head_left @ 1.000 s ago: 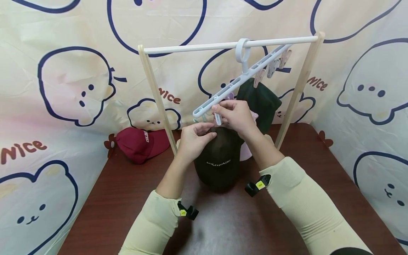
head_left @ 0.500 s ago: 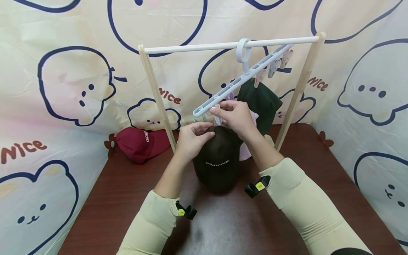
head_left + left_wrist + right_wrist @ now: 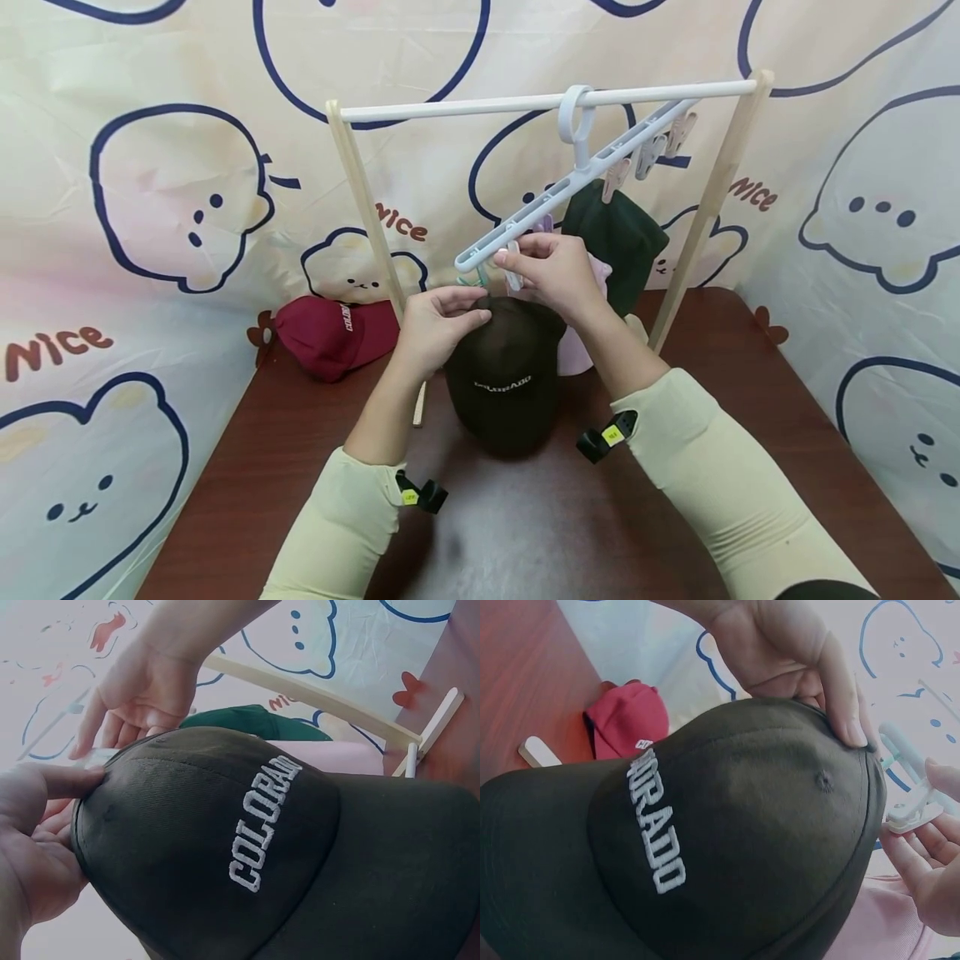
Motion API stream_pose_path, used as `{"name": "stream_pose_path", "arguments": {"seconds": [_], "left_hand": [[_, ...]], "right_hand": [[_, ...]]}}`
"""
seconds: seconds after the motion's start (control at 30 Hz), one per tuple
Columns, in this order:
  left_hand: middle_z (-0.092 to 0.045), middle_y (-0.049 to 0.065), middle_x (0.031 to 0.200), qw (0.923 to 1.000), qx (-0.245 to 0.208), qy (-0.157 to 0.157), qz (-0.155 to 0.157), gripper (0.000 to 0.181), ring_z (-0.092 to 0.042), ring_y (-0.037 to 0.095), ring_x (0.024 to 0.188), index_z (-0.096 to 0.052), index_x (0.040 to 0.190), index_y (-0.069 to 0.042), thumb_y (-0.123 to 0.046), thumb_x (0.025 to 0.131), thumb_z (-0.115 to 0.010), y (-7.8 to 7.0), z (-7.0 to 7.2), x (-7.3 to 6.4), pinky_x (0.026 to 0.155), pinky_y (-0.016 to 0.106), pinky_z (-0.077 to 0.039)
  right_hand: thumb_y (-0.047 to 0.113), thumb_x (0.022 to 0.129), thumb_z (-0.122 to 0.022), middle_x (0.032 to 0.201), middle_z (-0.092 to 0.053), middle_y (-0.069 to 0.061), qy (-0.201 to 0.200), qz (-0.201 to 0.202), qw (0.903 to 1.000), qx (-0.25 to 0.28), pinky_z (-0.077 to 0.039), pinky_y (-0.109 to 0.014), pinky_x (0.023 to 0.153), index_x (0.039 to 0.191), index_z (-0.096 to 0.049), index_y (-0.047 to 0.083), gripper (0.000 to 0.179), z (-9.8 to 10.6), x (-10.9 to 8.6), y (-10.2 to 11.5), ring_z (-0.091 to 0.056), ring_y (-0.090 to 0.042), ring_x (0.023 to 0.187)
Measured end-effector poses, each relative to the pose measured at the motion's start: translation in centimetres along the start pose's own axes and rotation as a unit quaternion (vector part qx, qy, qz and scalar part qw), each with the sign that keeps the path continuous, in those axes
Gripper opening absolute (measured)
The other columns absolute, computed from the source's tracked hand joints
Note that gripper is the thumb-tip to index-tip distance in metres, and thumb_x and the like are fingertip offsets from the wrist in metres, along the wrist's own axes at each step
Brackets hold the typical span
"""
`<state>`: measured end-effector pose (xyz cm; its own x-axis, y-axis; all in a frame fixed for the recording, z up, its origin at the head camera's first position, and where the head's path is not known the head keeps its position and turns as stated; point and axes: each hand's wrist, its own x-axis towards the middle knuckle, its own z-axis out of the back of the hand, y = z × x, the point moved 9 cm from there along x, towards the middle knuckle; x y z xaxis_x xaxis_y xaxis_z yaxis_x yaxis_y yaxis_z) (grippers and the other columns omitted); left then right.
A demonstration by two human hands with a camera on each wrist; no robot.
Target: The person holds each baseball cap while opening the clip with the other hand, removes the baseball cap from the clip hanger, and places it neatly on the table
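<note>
My left hand (image 3: 442, 325) pinches the edge of a dark brown baseball cap (image 3: 502, 367) lettered COLORADO; the cap hangs below it, brim down. In the right wrist view, thumb and fingers of that left hand (image 3: 787, 656) grip the cap's edge. Just right of it, my right hand (image 3: 558, 271) pinches a white clothespin (image 3: 513, 268) under a light blue clip hanger (image 3: 555, 197). The clothespin (image 3: 915, 816) stands apart from the cap in the right wrist view. A green clip (image 3: 480, 277) hangs at the hanger's near end, close to my left fingertips.
The hanger hooks over a white rod (image 3: 465, 106) on a wooden frame (image 3: 720, 183). A dark green cap (image 3: 618, 237) and a pink one (image 3: 573, 357) hang behind my right hand. Several clips hang at its far end. A red cap (image 3: 318, 337) lies on the table (image 3: 300, 467) at left.
My left hand has shifted slightly left with the brown cap, and more of the green clip shows. The right hand stays at the white clothespin, which has tilted a little.
</note>
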<state>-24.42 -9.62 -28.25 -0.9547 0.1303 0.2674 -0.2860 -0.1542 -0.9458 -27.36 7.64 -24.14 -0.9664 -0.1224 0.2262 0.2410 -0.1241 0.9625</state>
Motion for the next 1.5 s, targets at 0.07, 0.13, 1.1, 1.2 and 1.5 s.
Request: {"name": "stream_pose_path", "arguments": {"seconds": [0.07,0.13,1.1,1.2,1.5], "left_hand": [[-0.075,0.016,0.100,1.0000,-0.004,-0.001,0.003,0.026,-0.072,0.014,0.088,-0.075,0.109,-0.004,-0.007,0.083,-0.078,0.0,0.4,-0.1,0.081,0.024,-0.057],[-0.074,0.016,0.100,1.0000,-0.003,-0.004,0.003,0.026,-0.072,0.012,0.086,-0.075,0.108,-0.004,-0.007,0.083,-0.078,0.0,0.8,-0.3,0.080,0.022,-0.057],[-0.075,-0.008,0.085,0.9926,0.005,-0.114,0.042,0.030,-0.068,0.006,0.079,-0.074,0.110,-0.004,-0.015,0.083,-0.080,3.1,12.6,-4.7,0.068,0.021,-0.057],[-0.075,-0.008,0.086,0.9907,-0.018,-0.127,0.046,0.031,-0.067,0.005,0.081,-0.073,0.111,-0.002,-0.012,0.082,-0.080,3.5,13.7,-5.4,0.068,0.019,-0.057],[-0.075,-0.009,0.082,0.9766,-0.060,-0.190,0.081,0.030,-0.067,0.004,0.078,-0.075,0.108,-0.005,-0.009,0.079,-0.082,5.1,17.7,-7.4,0.067,0.017,-0.056]], "right_hand": [[0.034,0.081,-0.081,0.103,-0.072,-0.011,0.003,0.003,1.0000,0.005,-0.060,-0.040,0.078,0.110,-0.074,0.007,0.040,-0.1,0.0,0.1,-0.071,-0.027,0.087],[0.034,0.082,-0.081,0.104,-0.072,-0.011,0.002,0.010,0.9999,0.003,-0.060,-0.039,0.079,0.110,-0.074,0.006,0.039,-0.1,0.0,0.2,-0.071,-0.027,0.089],[0.036,0.080,-0.082,0.100,-0.072,-0.007,-0.010,0.032,0.9991,-0.027,-0.059,-0.034,0.080,0.105,-0.076,0.009,0.037,0.3,0.1,0.2,-0.067,-0.020,0.092],[0.036,0.080,-0.082,0.099,-0.072,-0.007,-0.011,0.032,0.9990,-0.030,-0.059,-0.034,0.080,0.106,-0.076,0.009,0.037,0.3,0.1,0.2,-0.066,-0.020,0.092],[0.035,0.081,-0.081,0.100,-0.073,-0.007,-0.008,0.033,0.9989,-0.031,-0.059,-0.036,0.081,0.108,-0.075,0.009,0.038,0.3,0.3,0.2,-0.066,-0.020,0.093]]}}
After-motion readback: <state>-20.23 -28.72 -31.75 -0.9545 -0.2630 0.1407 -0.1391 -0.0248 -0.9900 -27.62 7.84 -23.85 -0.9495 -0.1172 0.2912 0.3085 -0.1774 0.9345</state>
